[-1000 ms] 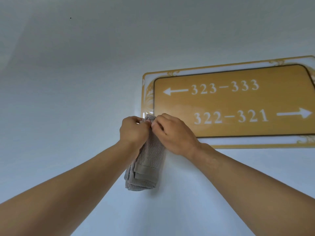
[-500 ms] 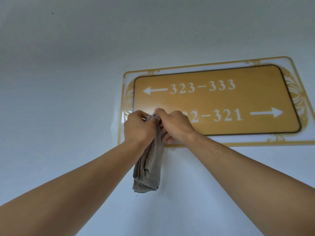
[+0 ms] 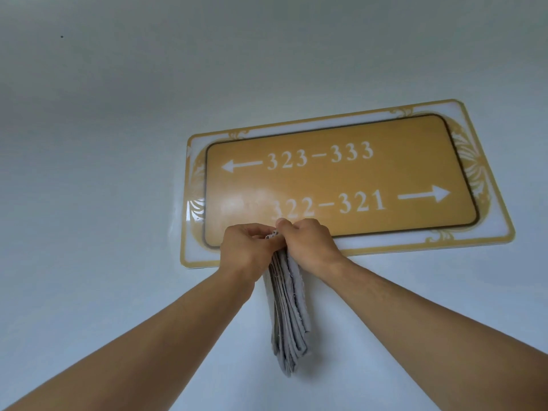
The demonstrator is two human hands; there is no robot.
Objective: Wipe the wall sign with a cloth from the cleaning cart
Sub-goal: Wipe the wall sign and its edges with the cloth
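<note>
- The sign (image 3: 341,185) hangs on the wall (image 3: 118,143), right of centre in the frame: a gold panel with white room numbers and arrows inside a pale, gold-trimmed border. It appears tilted, its right end higher.
- A hazy pale patch shows on the panel's lower left, beside the "322"; whether it is glare or a smear I cannot tell.
- The cloth (image 3: 289,315) is grey, folded into several layers, and hangs down from the hands at centre frame, below the sign's bottom edge. Whether it touches the wall I cannot tell.
- The left hand (image 3: 246,250) has its grip closed on the cloth's top edge, fingers curled round it, in front of the sign's lower-left corner.
- The right hand (image 3: 308,241) pinches the same top edge just beside the left, knuckles touching or nearly so, over the sign's lower border.
- Step, as I judge it: readying the cloth, either refolding or finding an edge; wiping seems not yet under way.
- The next move calls for one hand to bunch the cloth into a flat pad, press it to the panel and sweep across, taking in the border too.
</note>
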